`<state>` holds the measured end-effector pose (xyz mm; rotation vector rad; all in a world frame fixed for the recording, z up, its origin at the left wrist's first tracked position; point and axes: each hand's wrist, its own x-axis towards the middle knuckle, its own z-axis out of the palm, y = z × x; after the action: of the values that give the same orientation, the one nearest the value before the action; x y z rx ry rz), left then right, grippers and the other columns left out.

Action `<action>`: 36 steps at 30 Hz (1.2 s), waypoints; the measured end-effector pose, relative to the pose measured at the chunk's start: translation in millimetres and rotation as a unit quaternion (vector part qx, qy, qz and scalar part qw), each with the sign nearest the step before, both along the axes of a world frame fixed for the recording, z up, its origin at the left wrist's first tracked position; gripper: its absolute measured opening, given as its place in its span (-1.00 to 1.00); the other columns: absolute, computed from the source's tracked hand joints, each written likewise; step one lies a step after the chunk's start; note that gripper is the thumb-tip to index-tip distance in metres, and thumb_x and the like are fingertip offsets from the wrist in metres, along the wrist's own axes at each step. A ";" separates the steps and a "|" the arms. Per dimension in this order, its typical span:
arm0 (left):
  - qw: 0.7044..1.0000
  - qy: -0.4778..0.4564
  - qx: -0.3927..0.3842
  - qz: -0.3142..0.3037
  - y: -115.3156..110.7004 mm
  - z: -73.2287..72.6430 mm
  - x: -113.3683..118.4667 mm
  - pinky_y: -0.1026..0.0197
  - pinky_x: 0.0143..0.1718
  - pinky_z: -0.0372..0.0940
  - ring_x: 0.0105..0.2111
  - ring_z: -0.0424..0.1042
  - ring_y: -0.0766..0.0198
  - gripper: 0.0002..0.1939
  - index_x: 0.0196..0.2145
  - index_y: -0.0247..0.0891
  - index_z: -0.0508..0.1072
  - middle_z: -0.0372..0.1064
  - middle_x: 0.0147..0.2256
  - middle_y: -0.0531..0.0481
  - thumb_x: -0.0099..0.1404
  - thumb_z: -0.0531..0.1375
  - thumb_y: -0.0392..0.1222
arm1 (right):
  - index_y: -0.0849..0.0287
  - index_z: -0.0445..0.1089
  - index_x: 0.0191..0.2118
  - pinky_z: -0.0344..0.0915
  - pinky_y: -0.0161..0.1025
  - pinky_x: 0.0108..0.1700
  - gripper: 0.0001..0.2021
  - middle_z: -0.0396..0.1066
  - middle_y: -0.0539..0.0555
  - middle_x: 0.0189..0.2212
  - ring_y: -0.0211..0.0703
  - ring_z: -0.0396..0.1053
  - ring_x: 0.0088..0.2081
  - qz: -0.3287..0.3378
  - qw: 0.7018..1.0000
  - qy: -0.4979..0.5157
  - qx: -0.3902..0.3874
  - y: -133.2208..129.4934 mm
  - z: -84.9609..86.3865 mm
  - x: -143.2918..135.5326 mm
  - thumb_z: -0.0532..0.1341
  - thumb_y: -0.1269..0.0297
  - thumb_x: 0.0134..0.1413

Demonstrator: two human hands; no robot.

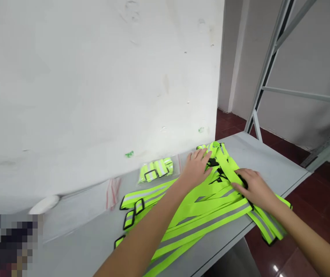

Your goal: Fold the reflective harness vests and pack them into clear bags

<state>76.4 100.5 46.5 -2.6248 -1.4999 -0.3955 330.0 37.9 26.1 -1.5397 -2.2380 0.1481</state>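
A pile of neon-yellow straps (202, 215) with grey reflective stripes and black buckles lies on the grey table. My left hand (196, 167) rests on the far part of the pile beside a black buckle (212, 162), its fingers spread. On the right of the pile, my right hand (253, 186) has thumb and fingers around a strap edge near a black piece. Several strap ends hang over the table's front edge below my right hand. A clear bag (156, 170) with a folded yellow strap lies left of my left hand.
Empty-looking clear bags with red seal lines (113, 193) lie at the left, near a white round object (44, 204). A white wall (101, 84) rises behind the table (264, 154). A metal frame (264, 73) stands at the right.
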 end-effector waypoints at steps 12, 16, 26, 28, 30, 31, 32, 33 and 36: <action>0.996 -0.038 -0.075 0.037 54.6 -21.5 4.3 -0.06 0.02 0.21 0.05 0.31 0.03 -0.61 0.11 -0.12 0.34 0.44 -0.01 -0.09 0.39 -0.05 -0.16 | 0.13 0.32 0.07 0.08 0.06 0.12 -0.62 0.40 0.20 0.02 0.08 0.31 0.06 -0.024 0.999 -0.032 0.014 23.1 -9.7 -6.1 0.02 0.04 0.29; 0.992 -0.107 -0.013 0.071 47.4 -8.1 8.8 -0.06 0.10 0.14 0.10 0.24 0.06 -0.59 0.08 -0.12 0.39 0.35 0.10 -0.05 0.44 -0.12 -0.07 | 0.11 0.37 -0.04 0.03 0.07 0.14 -0.66 0.43 0.18 -0.02 0.04 0.34 0.02 -0.062 0.997 0.000 0.054 5.5 3.5 6.2 -0.01 0.05 0.31; 0.994 -0.037 0.037 -0.095 -9.6 -11.9 52.9 -0.19 0.14 0.02 0.18 0.15 0.01 -0.60 0.14 0.02 0.32 0.29 0.16 0.05 0.46 -0.13 -0.04 | 0.11 0.30 -0.25 0.02 0.19 0.07 -0.60 0.41 0.21 -0.12 0.16 0.32 -0.04 -0.244 0.968 0.030 0.053 -50.4 -30.0 -6.5 0.13 -0.16 0.10; 0.992 -0.017 0.007 -0.126 -14.4 -23.6 58.0 -0.15 0.12 0.05 0.18 0.17 0.03 -0.59 0.15 0.00 0.31 0.29 0.16 0.02 0.44 -0.11 -0.12 | 0.11 0.27 -0.24 0.06 0.14 0.03 -0.61 0.41 0.21 -0.16 0.16 0.31 -0.06 -0.279 0.957 0.047 0.064 -47.7 -38.3 -13.0 0.12 -0.16 0.11; 0.992 -0.020 -0.002 -0.123 -14.9 -31.9 59.1 -0.11 0.09 0.08 0.17 0.17 0.03 -0.58 0.16 0.00 0.30 0.26 0.19 0.02 0.42 -0.08 -0.17 | 0.11 0.25 -0.24 0.07 0.10 0.01 -0.61 0.40 0.19 -0.20 0.15 0.31 -0.08 -0.297 0.950 0.061 0.073 -45.0 -42.6 -15.5 0.11 -0.15 0.11; 0.993 -0.028 0.000 -0.114 -14.0 -34.4 58.6 -0.09 0.07 0.10 0.17 0.17 0.04 -0.58 0.17 0.00 0.29 0.25 0.19 0.02 0.41 -0.08 -0.18 | 0.11 0.24 -0.24 0.07 0.09 0.01 -0.61 0.40 0.18 -0.22 0.14 0.31 -0.09 -0.302 0.948 0.067 0.075 -44.1 -43.7 -15.4 0.11 -0.15 0.11; 0.994 -0.037 0.003 -0.105 -12.7 -36.0 57.6 -0.07 0.06 0.11 0.16 0.17 0.04 -0.58 0.17 0.01 0.30 0.25 0.19 0.03 0.42 -0.08 -0.16 | 0.11 0.24 -0.25 0.07 0.09 0.00 -0.62 0.40 0.17 -0.24 0.13 0.31 -0.11 -0.306 0.946 0.074 0.076 -43.4 -44.3 -14.7 0.11 -0.14 0.11; 0.994 -0.046 0.009 -0.097 -11.2 -37.0 56.3 -0.06 0.04 0.12 0.16 0.18 0.04 -0.59 0.17 0.02 0.30 0.25 0.19 0.03 0.43 -0.09 -0.14 | 0.12 0.24 -0.25 0.07 0.09 0.00 -0.63 0.40 0.15 -0.26 0.12 0.31 -0.13 -0.309 0.944 0.079 0.078 -43.1 -44.6 -13.8 0.12 -0.13 0.11; 0.993 -0.073 0.044 -0.084 -7.4 -38.7 52.9 -0.01 -0.02 0.13 0.13 0.20 0.04 -0.60 0.17 0.01 0.31 0.27 0.18 0.02 0.45 -0.09 -0.07 | 0.13 0.27 -0.25 0.09 0.08 -0.03 -0.69 0.41 0.13 -0.30 0.08 0.31 -0.18 -0.302 0.940 0.100 0.120 -43.4 -42.3 -13.4 0.15 -0.04 0.14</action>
<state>129.3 93.2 7.8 -2.7129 -1.2685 -0.6663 316.6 -5.5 -16.1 -1.8891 -1.4826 -0.1396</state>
